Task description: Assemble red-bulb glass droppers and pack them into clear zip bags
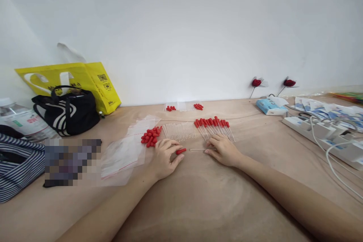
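Observation:
My left hand (166, 159) has thumb and index finger curled around a red rubber bulb (180, 151), whose narrow end points right. Facing it, a clear glass dropper tube (197, 150) lies level in the pinched fingers of my right hand (222, 150). The tube's free end is a short gap away from the bulb. Behind my left hand sits a pile of loose red bulbs (150, 136). A row of bare glass tubes (179, 131) is laid out beyond the gap. Behind my right hand are several tubes topped with red bulbs (212, 122).
Clear plastic bags (121, 157) lie left of the bulb pile. More red bulbs in a bag (181, 106) rest by the wall. A black bag (70, 111) and a yellow bag (107, 94) stand left. Right are tissues (270, 106) and a power strip (320, 136) with cables.

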`<action>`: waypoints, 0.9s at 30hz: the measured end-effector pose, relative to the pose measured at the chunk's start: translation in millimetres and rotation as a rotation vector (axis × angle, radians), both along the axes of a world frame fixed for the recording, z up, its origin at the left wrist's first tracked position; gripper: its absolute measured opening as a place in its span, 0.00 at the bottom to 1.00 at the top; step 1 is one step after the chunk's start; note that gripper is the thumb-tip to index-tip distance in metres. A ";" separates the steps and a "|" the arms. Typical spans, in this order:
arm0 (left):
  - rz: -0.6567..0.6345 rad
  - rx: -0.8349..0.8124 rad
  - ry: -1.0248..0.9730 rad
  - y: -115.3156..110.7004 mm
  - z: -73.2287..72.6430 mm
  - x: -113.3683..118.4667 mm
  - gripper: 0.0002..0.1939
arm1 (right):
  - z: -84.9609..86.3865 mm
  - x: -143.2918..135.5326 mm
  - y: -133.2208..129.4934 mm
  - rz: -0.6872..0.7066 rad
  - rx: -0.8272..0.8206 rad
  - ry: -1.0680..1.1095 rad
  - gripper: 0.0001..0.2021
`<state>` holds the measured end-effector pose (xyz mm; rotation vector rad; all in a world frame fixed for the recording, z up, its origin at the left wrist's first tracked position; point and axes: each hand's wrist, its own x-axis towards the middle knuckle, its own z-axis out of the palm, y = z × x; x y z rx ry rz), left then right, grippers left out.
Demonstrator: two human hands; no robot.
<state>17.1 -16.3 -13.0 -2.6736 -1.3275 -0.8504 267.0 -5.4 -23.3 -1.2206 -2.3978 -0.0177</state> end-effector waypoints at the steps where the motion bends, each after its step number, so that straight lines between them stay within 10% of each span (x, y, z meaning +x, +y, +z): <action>1: 0.011 -0.004 0.011 0.7 -1.5 1.2 0.11 | -0.1 -2.2 0.2 0.017 0.002 0.016 0.09; 27: -0.045 0.050 -0.015 2.6 -5.9 14.7 0.06 | -9.4 -34.1 -10.8 -0.027 0.067 0.207 0.07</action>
